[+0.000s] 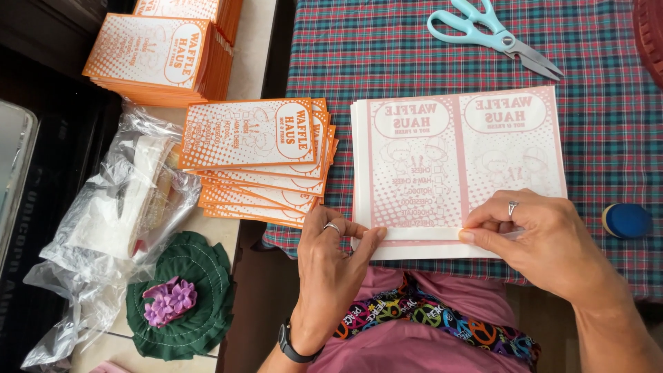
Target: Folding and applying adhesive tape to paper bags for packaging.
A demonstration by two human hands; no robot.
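A stack of white printed sheets [456, 162] with faint pink print showing through lies on the plaid tablecloth [387, 48]. My left hand [331, 262] presses its thumb and fingertips on the stack's near left corner. My right hand [545, 238] pinches the near edge of the top sheet at the middle, fingers flat on the paper. Both hands wear rings; the left wrist carries a dark watch.
A fanned pile of orange printed bags [259, 162] lies left of the sheets, with taller orange stacks [162, 59] behind. Teal-handled scissors [494, 34] lie at the back. A blue round object [625, 221] sits right. Plastic bags [117, 214] and a green cloth with purple flowers [183, 297] lie at left.
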